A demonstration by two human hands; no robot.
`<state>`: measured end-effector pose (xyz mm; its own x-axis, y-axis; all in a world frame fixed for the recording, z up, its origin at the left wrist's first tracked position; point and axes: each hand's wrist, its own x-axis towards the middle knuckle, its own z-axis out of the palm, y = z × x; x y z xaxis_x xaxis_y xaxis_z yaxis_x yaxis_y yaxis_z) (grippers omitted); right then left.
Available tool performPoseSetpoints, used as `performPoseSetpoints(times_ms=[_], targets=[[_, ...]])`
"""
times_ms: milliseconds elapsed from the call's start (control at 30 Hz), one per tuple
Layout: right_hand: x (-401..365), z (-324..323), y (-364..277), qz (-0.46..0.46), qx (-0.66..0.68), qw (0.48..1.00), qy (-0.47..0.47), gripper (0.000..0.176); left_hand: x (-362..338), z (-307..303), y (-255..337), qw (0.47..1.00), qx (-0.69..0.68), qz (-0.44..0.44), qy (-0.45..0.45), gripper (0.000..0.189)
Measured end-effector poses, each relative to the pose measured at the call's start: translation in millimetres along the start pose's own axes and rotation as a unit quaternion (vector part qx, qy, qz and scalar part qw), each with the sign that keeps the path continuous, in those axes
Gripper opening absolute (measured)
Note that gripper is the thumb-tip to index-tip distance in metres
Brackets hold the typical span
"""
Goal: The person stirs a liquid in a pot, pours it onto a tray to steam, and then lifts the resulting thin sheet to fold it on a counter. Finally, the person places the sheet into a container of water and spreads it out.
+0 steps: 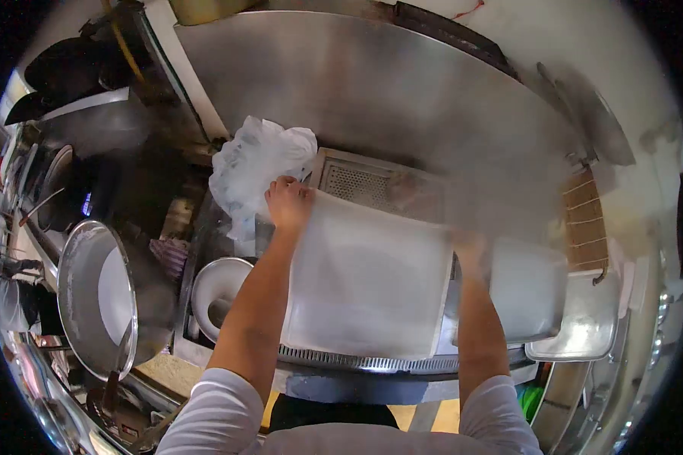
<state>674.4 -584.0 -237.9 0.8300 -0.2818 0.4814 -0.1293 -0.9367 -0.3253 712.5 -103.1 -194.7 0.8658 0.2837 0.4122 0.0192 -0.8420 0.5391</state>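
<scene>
A large white rectangular tray or tub (368, 277) lies between my two arms, above the metal counter. My left hand (290, 201) has its fingers closed on the tray's far left corner. At the far right corner, my right hand (470, 246) touches the tray's edge, its fingers smeared by motion and steam. A crumpled white plastic bag (258, 167) lies just beyond my left hand. Behind the tray, a perforated metal panel (357, 182) shows through the steam.
At the left stand a large metal pot (95, 299) and a metal bowl (218, 292). A translucent container (527, 288) and a metal tray (577, 318) are at the right. A wire rack (584, 220) hangs near the right wall. Part of a person (11, 299) shows at the far left.
</scene>
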Motion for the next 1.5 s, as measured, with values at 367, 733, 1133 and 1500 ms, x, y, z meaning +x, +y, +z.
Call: performPoseSetpoints(times_ms=[367,733,1133,1500], targets=[[33.7,50.4,55.8,-0.102,-0.093,0.989,-0.056,0.017,31.8,24.1,-5.1,0.997,-0.057,-0.022,-0.039,0.008],[14.7,-37.6,-121.7,0.260,0.190,0.858,-0.400,0.060,31.0,12.1,-23.7,0.963,-0.259,-0.074,-0.005,0.023],[-40.9,18.4,-307.5,0.284,0.542,0.628,-0.482,0.079,13.6,-8.8,-9.7,0.973,0.059,0.139,-0.175,0.047],[-61.9,27.0,-344.0,0.276,0.550,0.559,-0.557,0.035,23.1,-13.2,-18.4,0.949,0.123,0.179,-0.228,0.051]])
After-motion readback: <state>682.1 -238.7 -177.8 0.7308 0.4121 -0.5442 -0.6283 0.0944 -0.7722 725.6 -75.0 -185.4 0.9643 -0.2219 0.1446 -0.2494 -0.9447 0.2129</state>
